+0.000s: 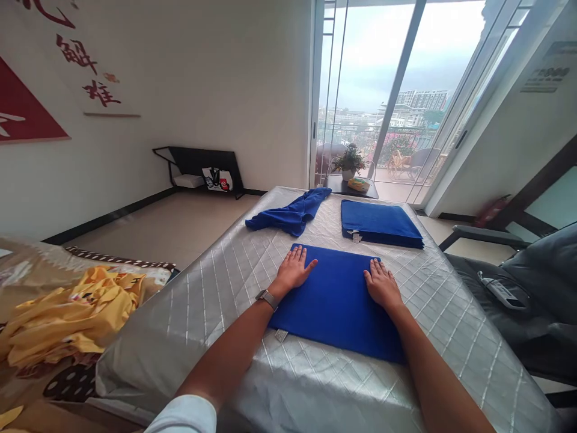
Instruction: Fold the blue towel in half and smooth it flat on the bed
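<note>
A flat blue cloth [336,300] lies in front of me on a silver quilted cover [216,288], with a small white tag [281,335] at its near left edge. My left hand [294,267] rests flat near its far left corner, fingers stretched out; a watch is on that wrist. Near the far right corner, my right hand [382,284] also lies flat with the fingers extended. Farther back on the right is a neat stack of folded blue cloths [381,221] with white tags. To its left sits a crumpled blue cloth [292,213].
Yellow cloths [81,313] are heaped at the left. A dark armchair [518,294] on the right holds a white power strip [502,293]. Beyond the covered surface stand a potted plant [348,163] and a glass sliding door [374,84]. A black rack [202,165] is by the wall.
</note>
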`<state>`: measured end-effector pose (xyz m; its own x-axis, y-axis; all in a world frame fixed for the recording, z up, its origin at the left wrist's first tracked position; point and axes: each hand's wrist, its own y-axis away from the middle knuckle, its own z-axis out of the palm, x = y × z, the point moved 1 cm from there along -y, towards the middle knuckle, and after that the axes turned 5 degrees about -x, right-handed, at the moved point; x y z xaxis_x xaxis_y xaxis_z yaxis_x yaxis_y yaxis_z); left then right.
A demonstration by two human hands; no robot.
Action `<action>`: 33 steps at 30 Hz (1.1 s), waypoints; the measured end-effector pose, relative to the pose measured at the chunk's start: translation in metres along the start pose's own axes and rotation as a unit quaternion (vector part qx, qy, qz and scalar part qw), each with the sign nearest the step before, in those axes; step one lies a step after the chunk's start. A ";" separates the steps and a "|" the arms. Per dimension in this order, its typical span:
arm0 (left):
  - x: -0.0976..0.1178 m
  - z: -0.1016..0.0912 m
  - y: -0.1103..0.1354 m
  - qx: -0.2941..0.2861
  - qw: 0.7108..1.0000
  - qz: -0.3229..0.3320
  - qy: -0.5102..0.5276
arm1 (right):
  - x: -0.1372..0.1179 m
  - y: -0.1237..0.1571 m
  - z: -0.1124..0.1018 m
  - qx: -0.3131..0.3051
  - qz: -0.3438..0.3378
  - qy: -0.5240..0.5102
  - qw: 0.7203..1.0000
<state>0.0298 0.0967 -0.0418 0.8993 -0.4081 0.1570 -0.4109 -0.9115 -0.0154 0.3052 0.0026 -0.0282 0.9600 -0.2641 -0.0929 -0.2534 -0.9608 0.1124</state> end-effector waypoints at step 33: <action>0.000 0.000 0.002 0.021 0.999 0.008 0.024 | -0.002 0.035 0.010 -0.002 -0.021 0.029 0.999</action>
<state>0.0290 0.0950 -0.0419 0.8845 -0.4199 0.2035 -0.4168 -0.9070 -0.0599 0.2938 -0.0310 -0.0339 0.9752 -0.2177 -0.0399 -0.2121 -0.9707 0.1127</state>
